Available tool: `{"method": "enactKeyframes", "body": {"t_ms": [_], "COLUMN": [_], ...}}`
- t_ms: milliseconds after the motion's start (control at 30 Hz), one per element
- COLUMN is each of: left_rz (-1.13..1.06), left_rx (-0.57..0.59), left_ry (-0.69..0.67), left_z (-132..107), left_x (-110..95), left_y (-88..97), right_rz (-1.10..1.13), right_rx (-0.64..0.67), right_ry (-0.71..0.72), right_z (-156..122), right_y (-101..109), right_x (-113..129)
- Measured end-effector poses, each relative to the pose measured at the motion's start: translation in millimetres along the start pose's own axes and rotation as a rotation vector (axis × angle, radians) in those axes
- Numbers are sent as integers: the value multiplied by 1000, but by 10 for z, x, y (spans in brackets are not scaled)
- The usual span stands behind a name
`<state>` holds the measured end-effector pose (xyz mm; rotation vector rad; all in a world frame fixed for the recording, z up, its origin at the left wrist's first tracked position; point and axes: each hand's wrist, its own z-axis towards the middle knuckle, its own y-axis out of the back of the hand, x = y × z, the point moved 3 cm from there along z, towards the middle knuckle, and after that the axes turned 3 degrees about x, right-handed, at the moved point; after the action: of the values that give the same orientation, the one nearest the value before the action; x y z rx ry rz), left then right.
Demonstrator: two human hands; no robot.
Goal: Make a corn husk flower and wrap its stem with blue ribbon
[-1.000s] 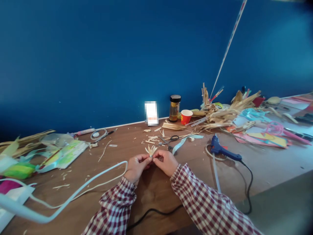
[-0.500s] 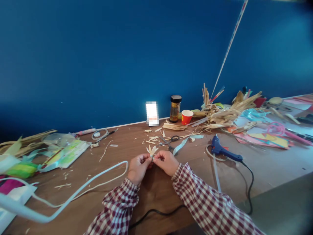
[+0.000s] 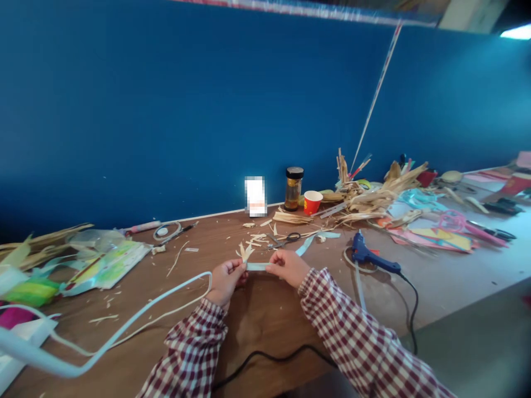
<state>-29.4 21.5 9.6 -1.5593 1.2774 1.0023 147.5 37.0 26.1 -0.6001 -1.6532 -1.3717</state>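
At the far left of the desk (image 3: 265, 326), one thick white tube (image 3: 41, 356) curved in from the edge, and beyond it lay one painted card (image 3: 120, 262). Two hands worked near the middle, a left and a right, both in checked sleeves. The left hand (image 3: 226, 282) had thumb and fingers pinched together on the base of one flower (image 3: 245, 252) of pale, dry petals (too small to count surely), which stood up above the fingertips. One pale blue ribbon (image 3: 258, 267) ran from that base straight across the gap to the right hand (image 3: 289, 269), whose thumb and forefinger pinched it. So the flower was at the left hand's tips, well short of the right hand, with only the ribbon between. More pale blue strip showed past the right hand; whether it was one piece, I couldn't tell.

Behind the right hand lay one pair of scissors (image 3: 286, 240), and farther back stood one jar (image 3: 293, 193) with a black lid, then one red cup (image 3: 312, 207) just beside it. Next came one heap of dry husks (image 3: 369, 199), its pieces too tangled to number, and, nearer, one blue glue gun (image 3: 375, 255).
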Motion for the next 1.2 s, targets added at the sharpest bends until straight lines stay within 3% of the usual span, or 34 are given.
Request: {"method": "enactKeyframes", "body": {"t_ms": [133, 300, 467, 700, 900, 1200], "left_rz": [-31, -64, -111, -185, -249, -275], "left_rx": [-3, -24, -47, -123, -175, -199], "left_ry": [-32, -81, -109, -118, -127, -148], "left_z": [23, 10, -9, 10, 42, 78], "left_x": [2, -3, 2, 8, 12, 65], "left_y": [24, 39, 13, 71, 124, 159], "right_rz": [-146, -213, -322, -510, -687, -937], "right_rx": [15, 147, 159, 150, 151, -184], "right_ry": [2, 34, -3, -23, -28, -182], "right_z": [-48, 18, 150, 234, 293, 312], "right_y": [322, 858, 1418, 1971, 2175, 2252], "right_x": [59, 98, 16, 48, 89, 3]}}
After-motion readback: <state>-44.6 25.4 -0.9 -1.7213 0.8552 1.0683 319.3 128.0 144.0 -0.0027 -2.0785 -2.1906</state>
